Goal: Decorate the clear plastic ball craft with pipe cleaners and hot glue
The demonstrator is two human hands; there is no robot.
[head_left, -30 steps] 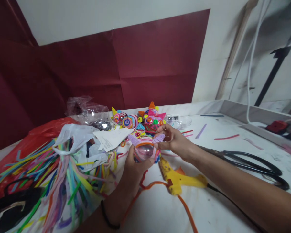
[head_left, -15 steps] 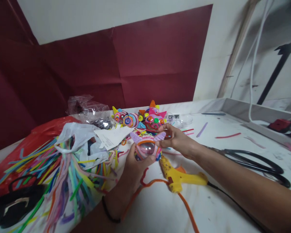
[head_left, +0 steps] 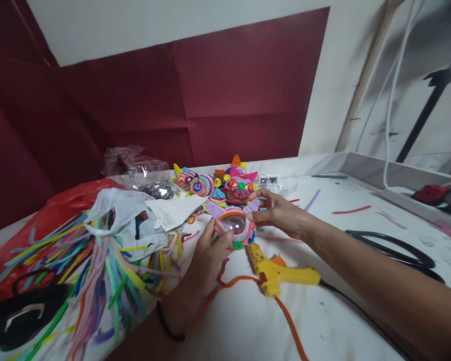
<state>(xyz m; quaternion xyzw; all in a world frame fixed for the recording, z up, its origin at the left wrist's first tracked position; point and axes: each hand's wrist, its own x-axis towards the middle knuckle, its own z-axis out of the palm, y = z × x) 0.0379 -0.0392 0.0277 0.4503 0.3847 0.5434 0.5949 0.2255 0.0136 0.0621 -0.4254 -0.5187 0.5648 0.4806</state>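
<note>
Between my two hands is a round pipe-cleaner animal craft with a clear dome ringed in orange, two purple ears and a green spot at its lower edge. My left hand grips its left and lower side, thumb across the front. Fingers of my right hand pinch it at the upper right, by the purple ear. Just below lies a yellow hot glue gun, its nozzle close under the craft. A long orange pipe cleaner runs past the glue gun. Part of the craft is covered by my fingers.
Finished crafts, one with pink ears, stand behind. At left lie a big bundle of pipe cleaners, a red plastic bag and white paper. Black-handled scissors rest under my right forearm. Loose pipe cleaner pieces lie at right.
The craft has shifted slightly right and tipped, so its green lower spot now shows. My left thumb has moved down and off some of its front. Both hands still hold it.
</note>
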